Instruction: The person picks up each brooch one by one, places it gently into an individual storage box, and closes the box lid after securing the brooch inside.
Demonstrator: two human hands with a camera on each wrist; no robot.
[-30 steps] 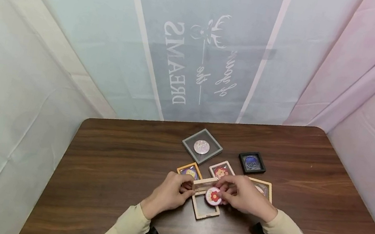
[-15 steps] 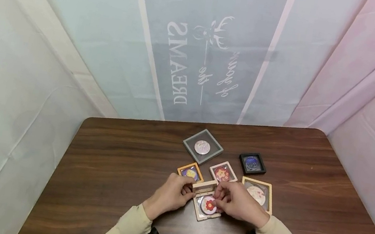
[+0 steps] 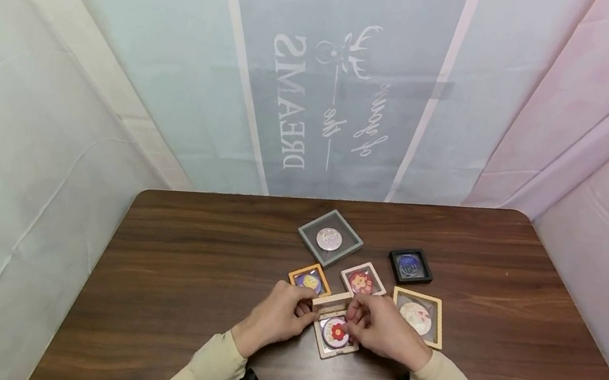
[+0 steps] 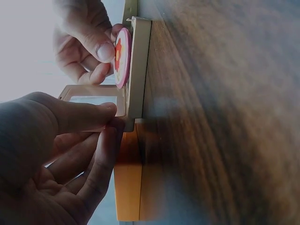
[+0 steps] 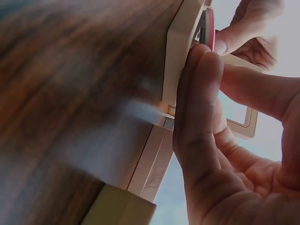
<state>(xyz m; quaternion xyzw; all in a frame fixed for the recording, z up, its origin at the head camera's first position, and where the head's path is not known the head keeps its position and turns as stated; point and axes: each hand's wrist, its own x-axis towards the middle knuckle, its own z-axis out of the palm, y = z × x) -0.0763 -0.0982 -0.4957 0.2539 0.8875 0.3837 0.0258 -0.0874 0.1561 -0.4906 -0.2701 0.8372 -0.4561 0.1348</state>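
A cream hinged display frame (image 3: 334, 354) lies on the table with its lid (image 3: 331, 305) raised. My left hand (image 3: 278, 315) pinches the lid's left edge between thumb and fingers, as the left wrist view shows. Over the frame's lower half sits a round badge (image 4: 123, 58) with a red flower and a pink rim. My right hand (image 3: 387, 329) pinches the badge at its right edge. In the left wrist view the badge stands slightly tilted, close against the clear film. The right wrist view shows the badge's edge (image 5: 211, 30) beyond my right fingers.
Behind the hands lie an orange frame (image 3: 293, 276), a pale pink frame (image 3: 348, 270) and a grey frame (image 3: 311, 224), each with a round badge. A black frame (image 3: 394, 257) and a yellow frame (image 3: 441, 328) lie to the right. A printed cloth hangs behind the table.
The right hand has brought the badge left and down, from in front of the raised lid to over the lower half of the frame. The left hand stays at the lid.
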